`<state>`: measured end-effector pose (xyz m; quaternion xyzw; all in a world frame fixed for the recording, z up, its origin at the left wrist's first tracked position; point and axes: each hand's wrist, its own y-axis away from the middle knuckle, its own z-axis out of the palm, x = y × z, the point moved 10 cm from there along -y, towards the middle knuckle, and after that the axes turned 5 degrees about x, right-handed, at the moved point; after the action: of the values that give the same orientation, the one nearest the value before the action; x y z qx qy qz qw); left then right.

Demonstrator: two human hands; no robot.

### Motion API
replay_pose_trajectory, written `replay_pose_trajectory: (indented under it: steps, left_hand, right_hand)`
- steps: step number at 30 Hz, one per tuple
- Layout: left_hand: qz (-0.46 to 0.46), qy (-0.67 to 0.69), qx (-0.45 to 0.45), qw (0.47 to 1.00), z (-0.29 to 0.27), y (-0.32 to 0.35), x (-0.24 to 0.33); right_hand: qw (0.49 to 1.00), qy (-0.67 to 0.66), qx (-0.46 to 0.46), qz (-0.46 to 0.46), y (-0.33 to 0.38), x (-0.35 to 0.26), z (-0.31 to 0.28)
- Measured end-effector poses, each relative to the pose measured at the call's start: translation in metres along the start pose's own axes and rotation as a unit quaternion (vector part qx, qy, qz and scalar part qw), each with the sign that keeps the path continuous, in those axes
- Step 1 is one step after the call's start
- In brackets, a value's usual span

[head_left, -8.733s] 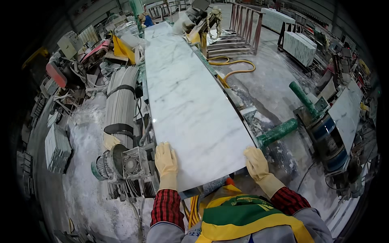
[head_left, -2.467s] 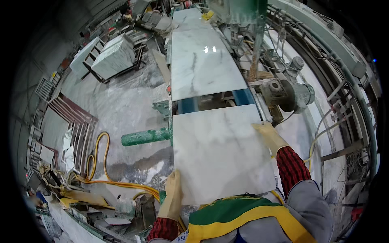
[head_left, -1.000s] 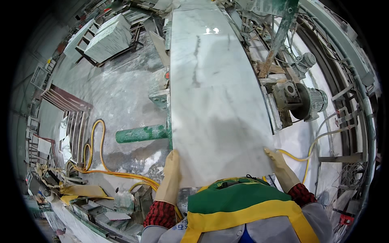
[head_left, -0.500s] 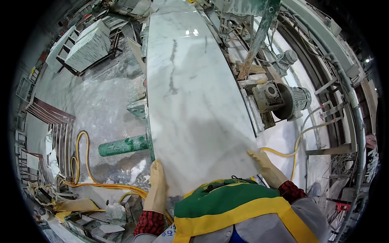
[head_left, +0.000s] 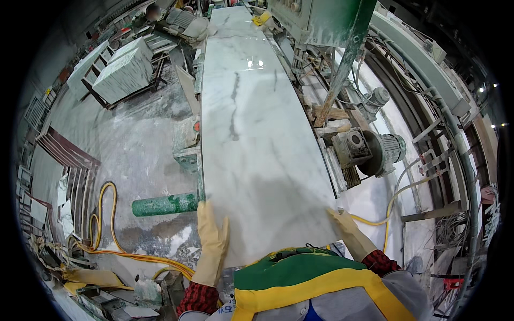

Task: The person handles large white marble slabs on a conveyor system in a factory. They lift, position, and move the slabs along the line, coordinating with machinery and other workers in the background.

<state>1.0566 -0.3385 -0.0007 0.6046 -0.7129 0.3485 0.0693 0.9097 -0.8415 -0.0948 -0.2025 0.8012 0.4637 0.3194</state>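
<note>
A worker in pale rubber gloves steadies a long white marble slab (head_left: pixel 257 144) at its near end, inside a dust-coated stone workshop. The left hand (head_left: pixel 211 243) lies flat along the slab's near left corner, fingers spread and extended, palm against the edge rather than closed around it. The right hand (head_left: pixel 348 232) meets the near right corner, fingers pressed to the side of the stone; whether they curl under it cannot be told from this view. The slab, grey-veined and glossy, runs lengthwise away from the worker along the bed of a stone-working machine (head_left: pixel 321 21), its far end close to the green housing overhead. An electric motor (head_left: pixel 375 152) sits just beside its right edge, and a green roller (head_left: pixel 166 205) juts out below its left edge near the left glove. Yellow hose (head_left: pixel 107 235) loops across the wet floor (head_left: pixel 134 144) to the left, near stacked cut stone on a rack (head_left: pixel 120 69). The slab looks heavy, rigid and brittle, with a polished, likely slippery face; it probably handles best gripped by both long edges near the corners, kept level and supported, since a thin sheet of this length could crack if it is twisted or dropped.
</note>
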Motion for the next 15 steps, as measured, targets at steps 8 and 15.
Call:
replay_pose_trajectory:
  steps: [8, 15]
  left_hand:
    - [0.17, -0.055, -0.146, 0.973, 0.084, -0.104, 0.059]
    - [0.153, -0.12, -0.151, 0.969, 0.122, -0.137, 0.062]
  right_hand:
    - [0.956, 0.181, 0.111, -0.204, 0.01, -0.041, -0.019]
    - [0.766, 0.358, 0.099, -0.525, 0.056, -0.15, 0.069]
